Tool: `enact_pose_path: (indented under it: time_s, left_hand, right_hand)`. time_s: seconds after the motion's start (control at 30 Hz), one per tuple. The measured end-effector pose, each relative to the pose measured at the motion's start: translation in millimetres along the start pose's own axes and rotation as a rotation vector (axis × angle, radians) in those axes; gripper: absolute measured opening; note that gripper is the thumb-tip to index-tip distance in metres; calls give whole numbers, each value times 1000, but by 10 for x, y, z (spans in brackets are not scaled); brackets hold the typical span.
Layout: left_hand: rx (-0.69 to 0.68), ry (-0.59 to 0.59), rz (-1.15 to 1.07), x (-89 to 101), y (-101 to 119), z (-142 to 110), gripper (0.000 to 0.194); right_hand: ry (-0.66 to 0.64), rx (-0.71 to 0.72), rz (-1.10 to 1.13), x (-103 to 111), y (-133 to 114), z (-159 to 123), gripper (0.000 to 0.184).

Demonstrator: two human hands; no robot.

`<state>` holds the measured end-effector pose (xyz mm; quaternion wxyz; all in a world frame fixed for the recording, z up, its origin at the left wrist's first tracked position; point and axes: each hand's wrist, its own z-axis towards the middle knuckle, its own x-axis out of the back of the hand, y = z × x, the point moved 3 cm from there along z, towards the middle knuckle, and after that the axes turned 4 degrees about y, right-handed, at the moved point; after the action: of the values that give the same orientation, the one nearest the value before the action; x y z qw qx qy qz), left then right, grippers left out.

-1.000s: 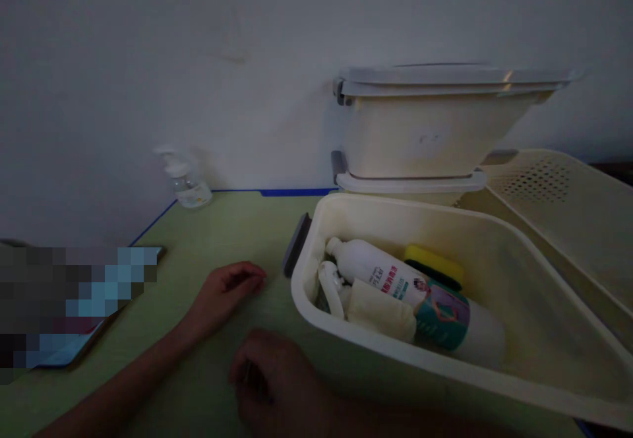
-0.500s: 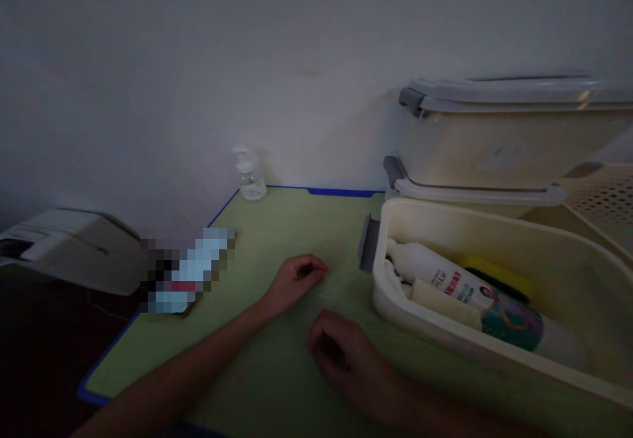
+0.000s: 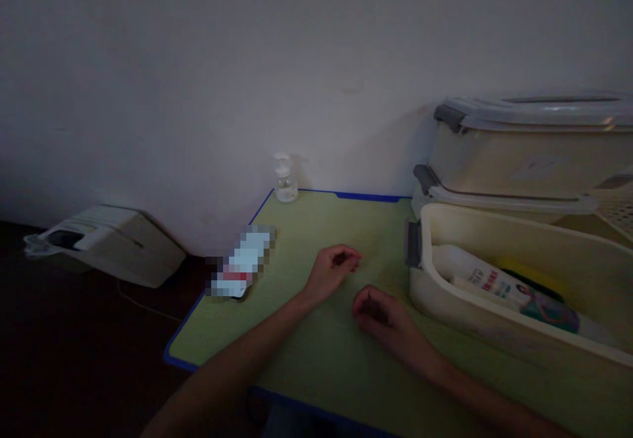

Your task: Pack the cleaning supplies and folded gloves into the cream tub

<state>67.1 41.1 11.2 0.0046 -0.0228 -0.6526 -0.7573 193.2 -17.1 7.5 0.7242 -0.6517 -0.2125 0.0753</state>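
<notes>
My left hand (image 3: 332, 270) rests on the green table top (image 3: 306, 332) with its fingers curled loosely inward and nothing visible in them. My right hand (image 3: 380, 314) lies just to its right, fingers also curled under, empty as far as I can see. Right of both hands stands an open cream tub (image 3: 494, 322) with a grey handle. Inside it lie a white bottle (image 3: 484, 281) with a teal label and a yellow sponge, partly hidden by the rim.
Two lidded cream boxes (image 3: 524, 154) are stacked behind the tub against the wall. A small pump bottle (image 3: 285, 179) stands at the table's back corner. A blurred flat object (image 3: 241, 270) lies at the left edge. A white device (image 3: 106, 243) sits off the table, left.
The view has swung left and pulled back, so the tub and boxes have slid right and the white device has come into sight. Both hands stay resting on the table, barely moved.
</notes>
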Motion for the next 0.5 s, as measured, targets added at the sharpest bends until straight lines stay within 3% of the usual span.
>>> enact_pose_path:
  time_s: [0.13, 0.27, 0.33, 0.4, 0.5]
  left_hand:
    - [-73, 39, -9, 196, 324, 66, 16]
    - [-111, 75, 62, 540, 586, 283, 14]
    - [-95, 95, 133, 759, 644, 460, 12]
    - [-54, 115, 224, 994, 648, 666, 11]
    - [25, 166, 379, 1342, 579, 969, 25]
  right_hand:
    - [29, 8, 84, -9, -190, 251, 4]
    - [113, 24, 123, -60, -330, 659, 6]
    - [161, 8, 114, -109, -343, 939, 8]
    - [187, -34, 85, -170, -320, 1250, 22]
    - [196, -104, 30, -262, -248, 1692, 31]
